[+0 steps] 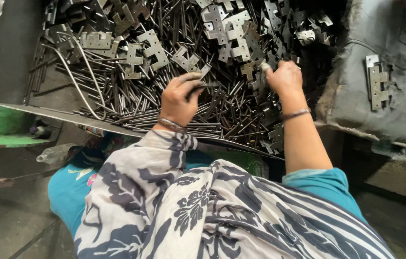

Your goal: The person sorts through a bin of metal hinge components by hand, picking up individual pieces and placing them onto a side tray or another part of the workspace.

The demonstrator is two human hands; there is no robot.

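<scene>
Pins (164,103) heaped loose in the tray (45,112) for easy picking: left hand (180,98) near tray's front lip pinches one pin, right hand (284,76) further right closes fingers on a notched hinge leaf (250,69), more leaves (227,29) piled at tray's far side.

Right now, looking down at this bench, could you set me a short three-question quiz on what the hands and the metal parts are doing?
1. True or false: the left hand pinches a thin metal pin over the heap of pins.
2. What does the right hand rest on?
A. a glass bottle
B. the flat notched plates
C. a wooden box
3. Fill in: both wrists wear a ____.

Key
1. True; the thumb and fingers close on it.
2. B; its fingertips sit among the plates, though whether they grip one is hidden.
3. Bangle: one on the left wrist, one on the right.
</scene>
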